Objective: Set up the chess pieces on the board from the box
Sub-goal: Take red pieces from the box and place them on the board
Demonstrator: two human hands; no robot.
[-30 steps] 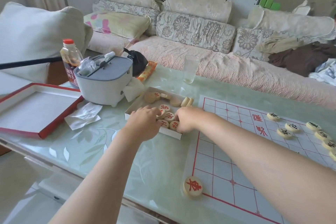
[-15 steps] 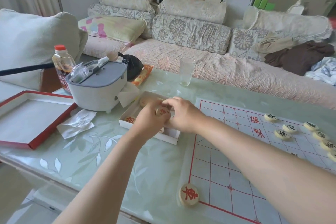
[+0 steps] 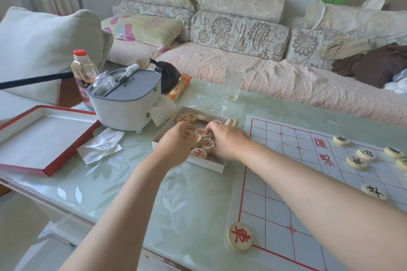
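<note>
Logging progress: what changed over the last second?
The left hand and right hand rose slightly inside the box, then dropped back among its red-marked pieces; whether either grips one is unclear. No piece reached the board. The red piece at the board's near corner and the black-marked pieces stayed put.

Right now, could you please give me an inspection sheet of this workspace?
Surface: glass-topped table, leaf pattern.
Job's things: paper board on the table's right; open box by its left edge holding red-marked pieces; one red piece at the board's near corner; black-marked pieces at the far right.
Clutter: red-edged lid, grey container, sauce bottle, crumpled tissue, drinking glass, black bag.
Hands: left hand and right hand both in the box, fingers curled among pieces; grip unclear.
Cables: nothing seen on the table.
Surroundings: sofa with cushions behind the table.
</note>
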